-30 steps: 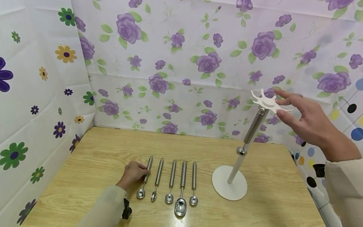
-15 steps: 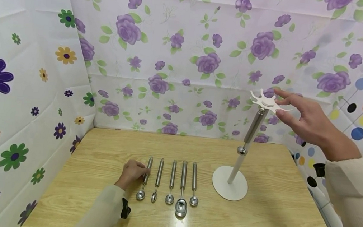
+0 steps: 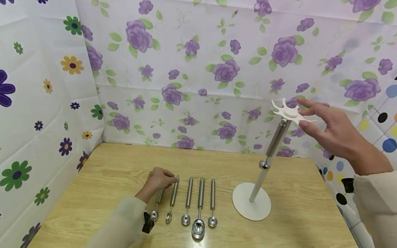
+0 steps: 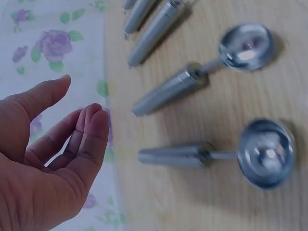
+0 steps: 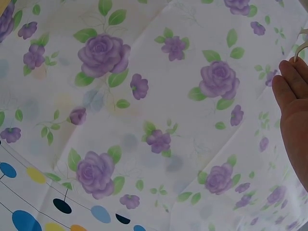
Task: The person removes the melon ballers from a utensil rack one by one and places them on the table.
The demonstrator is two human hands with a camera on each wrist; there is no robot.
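My left hand (image 3: pixel 159 181) is over the two leftmost metal scoops; its fingertips overlap the top of the second scoop's handle (image 3: pixel 173 194). In the left wrist view, that hand (image 4: pixel 62 149) has bent fingers and thumb apart, with nothing between them, beside the handle ends of a scoop (image 4: pixel 264 154) and another scoop (image 4: pixel 248 46). Up at the right, my right hand (image 3: pixel 336 130) holds the edge of the white hooked top of a stand (image 3: pixel 290 113) between thumb and fingers. From one hook hangs a scoop (image 3: pixel 275 140). Only part of the right hand (image 5: pixel 296 106) shows in the right wrist view.
More scoops lie in a row across the wooden table (image 3: pixel 116 172), among them a larger oval-bowled scoop (image 3: pixel 198 229). The stand's round white base (image 3: pixel 244 207) is to their right. Printed cloth walls (image 3: pixel 190 60) enclose the back and both sides.
My left hand has lifted from the leftmost scoop's handle and shifted right and farther back, toward the second scoop's handle end. The right hand keeps its place at the stand top.
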